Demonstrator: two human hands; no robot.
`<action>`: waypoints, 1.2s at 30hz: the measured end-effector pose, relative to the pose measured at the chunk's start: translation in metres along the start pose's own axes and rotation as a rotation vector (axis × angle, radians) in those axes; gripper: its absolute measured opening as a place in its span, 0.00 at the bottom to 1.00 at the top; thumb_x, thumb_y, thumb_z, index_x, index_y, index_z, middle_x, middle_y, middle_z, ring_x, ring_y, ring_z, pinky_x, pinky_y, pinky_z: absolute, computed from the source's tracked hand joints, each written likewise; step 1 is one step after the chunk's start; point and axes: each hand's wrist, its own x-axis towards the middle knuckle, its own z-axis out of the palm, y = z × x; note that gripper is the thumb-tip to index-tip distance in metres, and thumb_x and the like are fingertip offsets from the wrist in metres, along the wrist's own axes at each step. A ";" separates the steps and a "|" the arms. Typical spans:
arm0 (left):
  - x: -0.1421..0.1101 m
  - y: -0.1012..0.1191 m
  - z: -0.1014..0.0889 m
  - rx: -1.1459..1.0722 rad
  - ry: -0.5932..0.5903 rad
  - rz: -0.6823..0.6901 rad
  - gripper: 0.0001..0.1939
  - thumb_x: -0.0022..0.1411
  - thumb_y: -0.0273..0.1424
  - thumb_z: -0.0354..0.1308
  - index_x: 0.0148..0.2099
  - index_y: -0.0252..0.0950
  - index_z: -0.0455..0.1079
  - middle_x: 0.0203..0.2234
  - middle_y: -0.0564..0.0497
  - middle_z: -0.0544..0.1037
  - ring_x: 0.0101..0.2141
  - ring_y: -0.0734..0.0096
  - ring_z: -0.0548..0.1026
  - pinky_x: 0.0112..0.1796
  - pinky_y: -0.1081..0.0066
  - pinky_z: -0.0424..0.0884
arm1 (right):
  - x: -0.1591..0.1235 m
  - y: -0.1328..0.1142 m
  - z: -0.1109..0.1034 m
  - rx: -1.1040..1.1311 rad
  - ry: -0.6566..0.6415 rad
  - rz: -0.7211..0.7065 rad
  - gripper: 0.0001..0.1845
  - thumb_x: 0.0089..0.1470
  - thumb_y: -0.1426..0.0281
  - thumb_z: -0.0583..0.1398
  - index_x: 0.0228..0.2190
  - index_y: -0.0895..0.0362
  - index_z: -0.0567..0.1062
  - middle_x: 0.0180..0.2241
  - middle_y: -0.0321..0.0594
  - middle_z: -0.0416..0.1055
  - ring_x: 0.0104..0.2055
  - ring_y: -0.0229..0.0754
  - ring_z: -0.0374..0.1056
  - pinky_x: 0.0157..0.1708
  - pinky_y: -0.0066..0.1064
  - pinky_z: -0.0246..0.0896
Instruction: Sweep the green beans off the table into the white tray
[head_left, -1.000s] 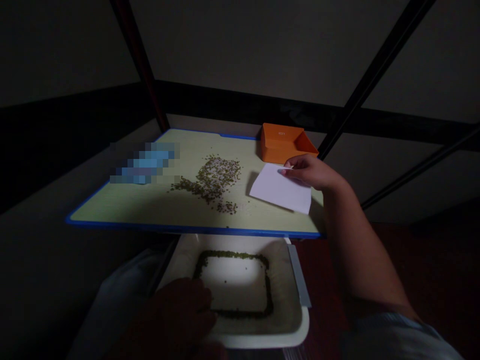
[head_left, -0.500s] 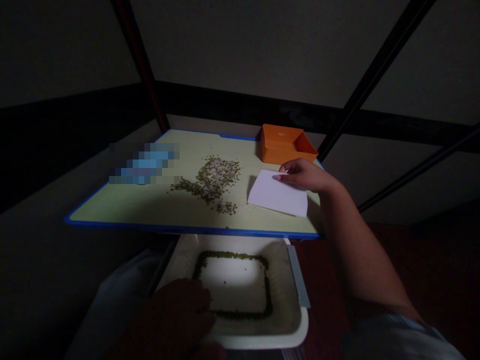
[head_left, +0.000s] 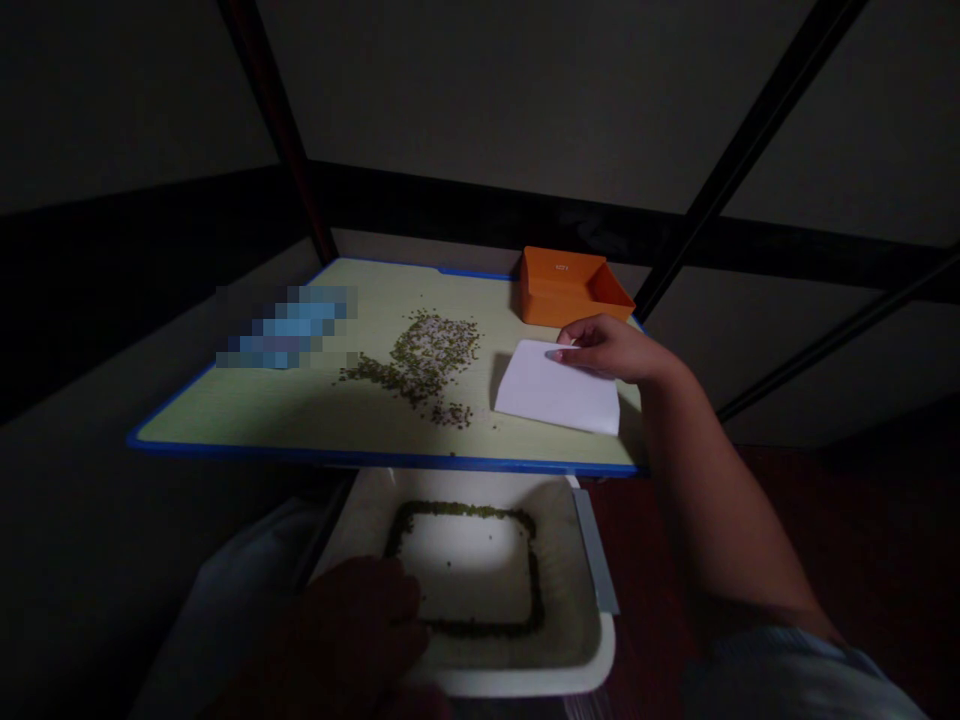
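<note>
Table dimly lit; near its right edge our right hand pinches white paper. Our left hand (grip unclear) lies shadowed.

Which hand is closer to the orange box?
Right. The right hand is just in front of the orange box; the left hand is farther away, by the white tub.

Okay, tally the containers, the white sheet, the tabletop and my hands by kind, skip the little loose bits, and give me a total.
Containers: 2 (orange box, white tub)
Sheets: 1 (white sheet)
Tabletops: 1 (blue-edged tabletop)
Hands: 2 (left hand, right hand)
Total: 6
</note>
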 end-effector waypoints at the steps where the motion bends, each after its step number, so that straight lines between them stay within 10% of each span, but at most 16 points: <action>1: 0.001 0.000 -0.001 0.001 -0.001 0.012 0.28 0.74 0.55 0.43 0.39 0.42 0.73 0.36 0.52 0.76 0.37 0.62 0.74 0.38 0.64 0.64 | -0.001 -0.001 -0.001 0.004 -0.006 0.000 0.20 0.47 0.53 0.68 0.24 0.56 0.71 0.19 0.31 0.62 0.21 0.32 0.55 0.20 0.29 0.46; 29: -0.002 -0.006 0.004 -0.012 0.006 0.021 0.27 0.73 0.56 0.45 0.40 0.43 0.74 0.37 0.52 0.76 0.37 0.64 0.73 0.38 0.67 0.65 | -0.001 -0.005 0.008 0.007 -0.174 -0.062 0.19 0.48 0.55 0.68 0.25 0.57 0.73 0.20 0.31 0.65 0.22 0.32 0.58 0.21 0.26 0.51; 36: -0.002 -0.003 0.005 -0.024 -0.041 0.005 0.28 0.74 0.56 0.42 0.39 0.42 0.73 0.37 0.52 0.76 0.39 0.62 0.73 0.39 0.65 0.63 | -0.007 -0.007 0.003 0.122 -0.044 -0.075 0.23 0.46 0.53 0.70 0.23 0.56 0.69 0.17 0.27 0.59 0.18 0.29 0.51 0.17 0.26 0.42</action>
